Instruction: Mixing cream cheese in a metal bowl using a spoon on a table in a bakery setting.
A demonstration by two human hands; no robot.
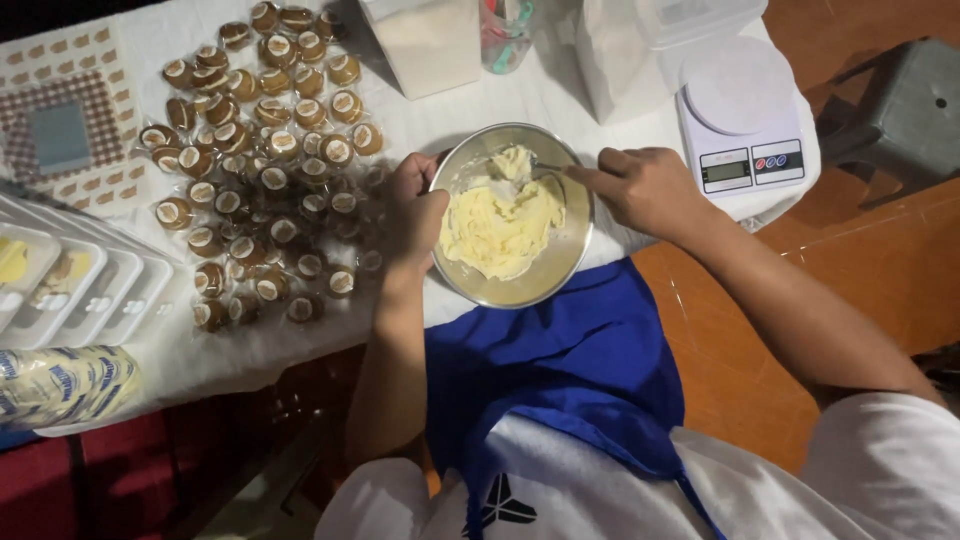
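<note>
The left hand (415,205) has its fingers (432,212) clenched over the near-left rim of the steel bowl (570,255), which sits at the front edge of the desk (250,345), partly overhanging toward the blue apron (560,370). The right hand (645,190) has its fingers closed around a thin metal utensil (545,167), its tip buried in the pale yellow batter (500,225) just beyond the left fingers. To mix well, the grip on the rim should stay firm and the strokes stay inside the bowl wall, since the desk edge is right under it. Left of the fingers lie many wrapped brown sweets (260,160), very near; right of the stirring hand stands a white kitchen scale (740,120), so elbow room is mostly toward the body
</note>
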